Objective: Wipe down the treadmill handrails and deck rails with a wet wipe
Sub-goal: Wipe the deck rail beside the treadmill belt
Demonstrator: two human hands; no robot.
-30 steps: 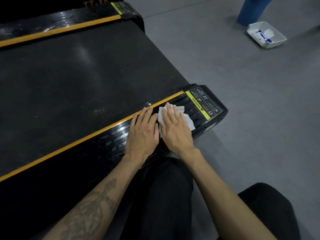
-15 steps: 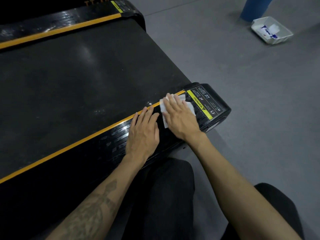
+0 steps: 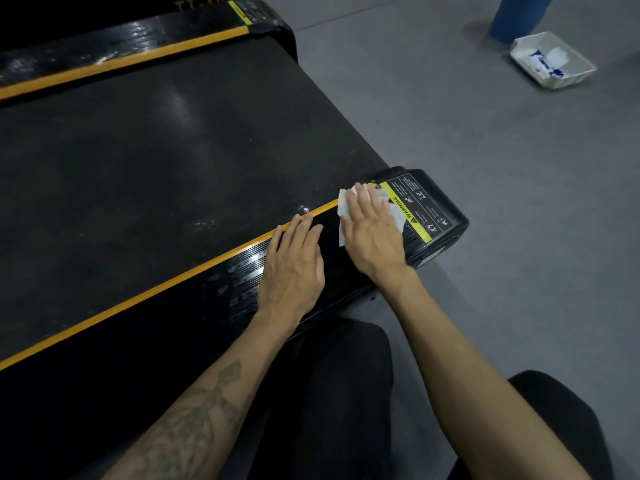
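We look down at our two hands on the near side rail (image 3: pixel 194 299) of a treadmill, a black ribbed strip edged with an orange line that runs beside the wide dark belt (image 3: pixel 156 161). Our right hand (image 3: pixel 372 233) lies flat with straight fingers pressing a white wet wipe (image 3: pixel 343 207) onto the rail close to its end; the wipe shows past the fingertips and along the thumb side of the hand, and it reaches the edge of the yellow warning sticker (image 3: pixel 412 211) on the black end cap (image 3: pixel 433 216). The hand grasps nothing: the fingers are not curled round the wipe but only bear down on it. Our left hand (image 3: pixel 292 268) rests just beside the right one, palm down on the same rail, fingers straight and together, fingertips reaching the orange line, holding nothing. The two hands sit near each other without touching. The left forearm (image 3: pixel 194 420) carries a dark tattoo. Below the arms our knees in black trousers (image 3: pixel 332 393) show against the grey floor (image 3: pixel 519 202). The far side rail (image 3: pixel 121 53), also black with an orange line, runs along the top of the view. On the floor well apart to the upper right stands a white tray (image 3: pixel 519 51) with white and blue things inside, next to a blue upright shape (image 3: pixel 516 15) cut off by the frame.
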